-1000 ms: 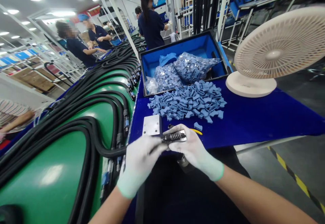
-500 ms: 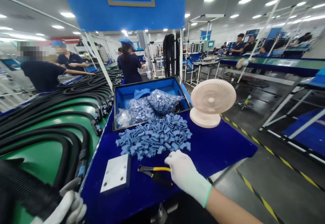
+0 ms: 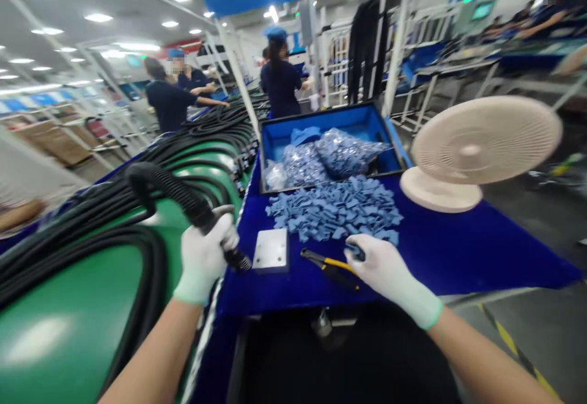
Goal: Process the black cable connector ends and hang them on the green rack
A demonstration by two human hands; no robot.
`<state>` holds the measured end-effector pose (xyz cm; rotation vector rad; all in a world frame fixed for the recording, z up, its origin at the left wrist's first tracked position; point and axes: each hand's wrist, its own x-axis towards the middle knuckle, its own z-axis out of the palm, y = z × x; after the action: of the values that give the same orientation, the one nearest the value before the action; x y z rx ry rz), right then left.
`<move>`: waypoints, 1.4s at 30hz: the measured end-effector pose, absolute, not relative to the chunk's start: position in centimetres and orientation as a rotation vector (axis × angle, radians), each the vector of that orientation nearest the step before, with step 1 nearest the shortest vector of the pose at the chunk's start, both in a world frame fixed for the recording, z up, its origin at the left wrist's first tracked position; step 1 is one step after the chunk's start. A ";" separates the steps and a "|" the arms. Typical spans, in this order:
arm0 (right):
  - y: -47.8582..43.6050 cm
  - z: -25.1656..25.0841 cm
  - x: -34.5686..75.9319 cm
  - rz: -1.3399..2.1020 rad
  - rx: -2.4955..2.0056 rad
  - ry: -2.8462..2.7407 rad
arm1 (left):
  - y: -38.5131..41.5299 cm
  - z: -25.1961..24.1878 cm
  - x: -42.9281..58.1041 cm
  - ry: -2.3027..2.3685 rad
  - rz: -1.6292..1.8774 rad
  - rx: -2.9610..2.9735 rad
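My gloved left hand [image 3: 204, 257] is wrapped round the end of a black corrugated hose [image 3: 167, 193], above the border between the green surface and the blue table. The hose's tip points toward a pale metal block [image 3: 270, 249] with holes. My gloved right hand [image 3: 378, 263] pinches a small blue plastic clip [image 3: 355, 250]. Just behind that hand spreads a heap of similar blue clips [image 3: 334, 208]. Pliers with yellow and black handles [image 3: 328, 264] lie on the table between the block and my right hand.
Behind the heap stands a blue bin [image 3: 339, 117] holding bags of blue parts [image 3: 348, 150]. A beige fan [image 3: 468, 147] stands at the right. Many black hoses [image 3: 151, 245] lie on the green surface [image 3: 82, 306] at left. Co-workers [image 3: 279, 80] stand farther back.
My left hand has come up and right with the hose end, near the metal block. My right hand has closed on a blue clip beside the heap. The view has turned left.
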<state>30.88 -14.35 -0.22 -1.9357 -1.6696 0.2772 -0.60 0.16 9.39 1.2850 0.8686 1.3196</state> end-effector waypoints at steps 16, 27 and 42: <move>-11.7 4.3 25.4 1.022 -1.341 -1.761 | 1.0 5.7 1.2 1.011 1.252 1.418; -3.0 4.6 17.4 0.796 -1.300 -2.055 | 2.3 6.6 -0.3 1.070 1.038 1.629; -0.5 3.5 17.1 0.999 -1.285 -2.033 | 2.5 6.2 0.1 0.942 0.998 1.557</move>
<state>17.14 -0.46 3.52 -1.2851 -2.0325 0.9986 0.07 2.48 6.23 1.5574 0.9420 0.9976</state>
